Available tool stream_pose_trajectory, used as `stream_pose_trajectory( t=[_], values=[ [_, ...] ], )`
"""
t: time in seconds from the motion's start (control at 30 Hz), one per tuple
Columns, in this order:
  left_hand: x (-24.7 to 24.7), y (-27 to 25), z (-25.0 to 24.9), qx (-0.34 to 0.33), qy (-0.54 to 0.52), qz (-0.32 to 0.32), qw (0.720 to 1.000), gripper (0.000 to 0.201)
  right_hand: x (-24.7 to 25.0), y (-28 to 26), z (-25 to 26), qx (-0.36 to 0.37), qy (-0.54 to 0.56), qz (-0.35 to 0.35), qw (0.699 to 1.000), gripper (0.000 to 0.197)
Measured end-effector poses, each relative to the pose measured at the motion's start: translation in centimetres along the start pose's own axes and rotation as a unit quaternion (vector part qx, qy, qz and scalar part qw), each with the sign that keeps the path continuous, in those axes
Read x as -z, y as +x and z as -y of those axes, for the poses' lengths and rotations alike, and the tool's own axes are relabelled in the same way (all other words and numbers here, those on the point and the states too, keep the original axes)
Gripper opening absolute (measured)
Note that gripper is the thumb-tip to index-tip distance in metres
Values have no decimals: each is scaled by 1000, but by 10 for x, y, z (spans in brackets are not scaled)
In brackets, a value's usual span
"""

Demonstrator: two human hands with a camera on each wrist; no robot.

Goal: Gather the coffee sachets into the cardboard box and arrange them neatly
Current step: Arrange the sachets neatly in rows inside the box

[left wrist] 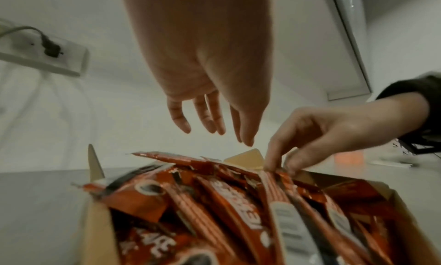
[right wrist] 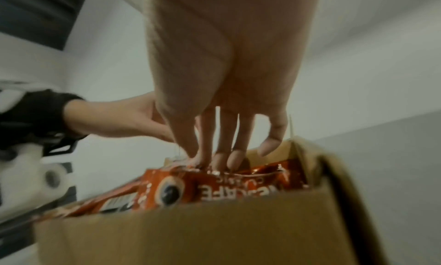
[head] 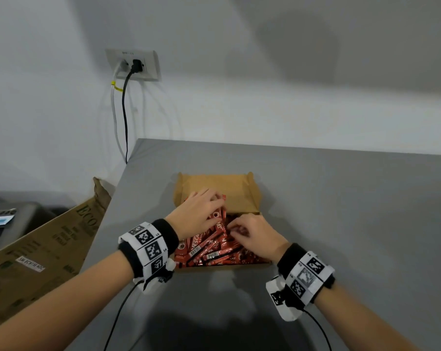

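Cardboard box sat on the grey table, lid flap open and folded back on the far side. Box held a loose heap of red coffee sachets. The sachets were long, narrow sticks. Most in the near half lay with their long axes running diagonally, from near left to far right, overlapping one another; a few crossed at other angles. Not a neat stack.

Left hand was over the far-left part of the heap, palm down. In the left wrist view its fingers were extended and slack, tips above the sachet ends, holding nothing. One sachet beside that hand pointed nearly straight toward the far flap, long axis near to far.

Right hand was over the right-middle of the heap with fingers bent downward. In the right wrist view the fingertips bore on the upper edge of a sachet that stood on its long side against the near box wall, print upside down to that camera. Whether thumb and fingers pinched a sachet or only pressed on it: cannot tell.

Off the table to the left leaned a large printed carton. A wall socket with a black plug was on the far wall.
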State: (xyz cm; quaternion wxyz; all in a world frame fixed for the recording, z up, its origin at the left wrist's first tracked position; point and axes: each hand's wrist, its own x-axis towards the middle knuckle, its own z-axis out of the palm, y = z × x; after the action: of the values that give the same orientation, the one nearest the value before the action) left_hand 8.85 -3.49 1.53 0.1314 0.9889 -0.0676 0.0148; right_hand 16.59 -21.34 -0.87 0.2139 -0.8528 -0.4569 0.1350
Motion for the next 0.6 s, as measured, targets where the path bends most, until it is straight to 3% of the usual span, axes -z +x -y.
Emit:
stream_pose_trajectory(
  t=[0.1,0.2,0.37,0.5,0.6],
  values=[
    [-9,6,-8,-48,62,51,996,44,9,0,-16,-46,-62,-71,994,24],
    [-15,11,-9,-50,128,121,983,51,5,-2,-24,-87,-127,-17,988,26],
    [-18,5,6,-12,125,125,984,68,0,-4,-25,-74,-148,-30,986,27],
    [-24,-4,6,-15,125,121,985,69,4,5,-22,-91,-182,-51,978,24],
    [-29,-7,6,-28,122,104,987,66,4,12,-21,-90,-212,-22,973,20]
  ],
)
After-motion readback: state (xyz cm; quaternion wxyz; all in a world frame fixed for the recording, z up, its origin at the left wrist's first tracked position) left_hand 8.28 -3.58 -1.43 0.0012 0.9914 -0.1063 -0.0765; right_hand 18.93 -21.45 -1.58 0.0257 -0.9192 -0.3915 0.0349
